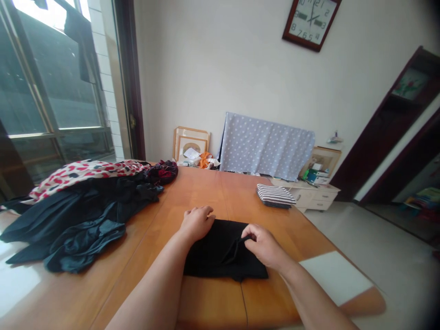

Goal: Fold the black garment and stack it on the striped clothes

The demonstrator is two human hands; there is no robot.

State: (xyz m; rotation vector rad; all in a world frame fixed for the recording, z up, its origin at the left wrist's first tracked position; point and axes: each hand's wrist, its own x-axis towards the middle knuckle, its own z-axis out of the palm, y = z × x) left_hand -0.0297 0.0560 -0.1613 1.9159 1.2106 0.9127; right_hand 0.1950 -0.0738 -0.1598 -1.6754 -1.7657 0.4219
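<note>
A folded black garment (220, 261) lies flat on the wooden table (206, 192) in front of me; its exact kind does not show. My right hand (263, 243) pinches a raised fold of the cloth between thumb and fingers, near the garment's right side. At the upper left corner, my left hand (196, 223) rests on the cloth with its fingers bent over the edge. Whether those left fingers grip any fabric is hidden from this angle.
Loose dark clothes (85, 220) and a red-spotted white cloth (89, 176) are heaped on the left. A folded striped garment (276, 195) sits at the far right. A pale sheet (337, 277) lies by the right edge. Beyond stands a low white cabinet (314, 199).
</note>
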